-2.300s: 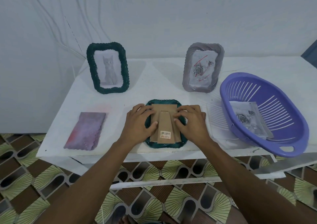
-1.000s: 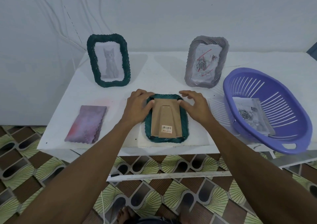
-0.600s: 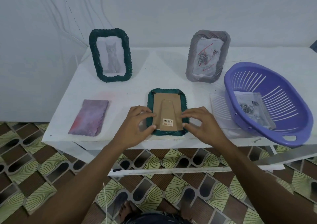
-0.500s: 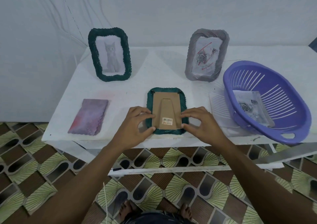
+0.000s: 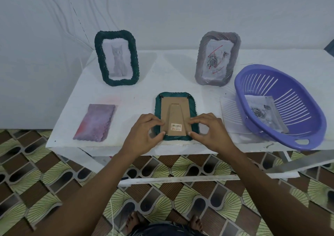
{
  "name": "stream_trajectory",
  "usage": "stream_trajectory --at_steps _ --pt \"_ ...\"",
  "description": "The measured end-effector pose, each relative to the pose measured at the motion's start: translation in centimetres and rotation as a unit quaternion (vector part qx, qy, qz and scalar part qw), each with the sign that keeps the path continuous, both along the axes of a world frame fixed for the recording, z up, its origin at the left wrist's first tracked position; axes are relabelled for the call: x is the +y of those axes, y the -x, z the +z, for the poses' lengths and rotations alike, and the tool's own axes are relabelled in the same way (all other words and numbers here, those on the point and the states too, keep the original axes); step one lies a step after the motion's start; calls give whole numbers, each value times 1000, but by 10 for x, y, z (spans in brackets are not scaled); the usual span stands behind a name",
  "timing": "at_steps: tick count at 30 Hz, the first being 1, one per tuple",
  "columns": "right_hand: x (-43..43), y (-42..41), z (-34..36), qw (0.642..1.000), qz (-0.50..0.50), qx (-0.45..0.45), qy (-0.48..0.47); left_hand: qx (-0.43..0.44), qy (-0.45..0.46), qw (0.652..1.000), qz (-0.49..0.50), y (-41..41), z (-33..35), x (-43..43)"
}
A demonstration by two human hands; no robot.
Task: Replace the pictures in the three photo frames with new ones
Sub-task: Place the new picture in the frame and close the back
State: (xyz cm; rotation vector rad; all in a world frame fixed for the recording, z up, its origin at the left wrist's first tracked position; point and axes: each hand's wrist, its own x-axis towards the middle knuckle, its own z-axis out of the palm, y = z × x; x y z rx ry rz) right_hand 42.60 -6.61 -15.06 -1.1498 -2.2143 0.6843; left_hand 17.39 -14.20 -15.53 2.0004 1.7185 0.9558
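Pinching the near corners of the teal frame [image 5: 158, 107], the left hand [image 5: 142, 135] and the right hand [image 5: 211, 133] each curl a thumb and forefinger onto its lower end, the left at the left corner and the right at the right. A second ago both hands sat at the frame's far corners, and before that they rested on the middle of the backing [image 5: 173, 112]. They have since come down to the near end and have held there for the last half second. The frame lies face down near the front edge of the counter [image 5: 162, 69], between the two hands, with the brown backing and its folded stand facing up and a barcode sticker [image 5: 176, 127] showing between the thumbs. Behind it the cat frame [image 5: 117, 58] and the grey frame [image 5: 217, 58], which holds a rose drawing, stand upright as before. A rose picture [image 5: 262, 114] lies in the purple basket [image 5: 307, 127] at the right, and a purple cloth [image 5: 95, 122] lies flat at the left.
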Motion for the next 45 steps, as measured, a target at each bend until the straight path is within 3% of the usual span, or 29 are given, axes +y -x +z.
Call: stream_trajectory --at_steps 15,20,23,26,29,33,38,43,45 --pt "-11 63 -3 1000 22 -5 -9 -11 21 998 61 52 11 -15" --pt "3 53 11 994 -45 76 59 40 -16 994 99 41 25 0" --pt "25 27 2 996 -90 -20 -16 74 -5 997 21 14 36 20" --pt "33 10 -7 990 -100 -91 -32 206 70 976 -7 -20 35 39" --pt "30 11 -8 989 -99 -100 -36 288 127 949 21 -38 22 49" --pt "31 11 -6 990 -106 -87 -25 293 89 951 41 -39 10 50" --pt "32 12 -6 991 -107 -76 -22 216 45 974 46 -36 18 50" --pt "38 23 5 991 -129 -34 9 -74 -20 996 47 -17 52 39" --pt "35 38 13 994 -104 3 34 -116 -25 992 45 -3 66 31"
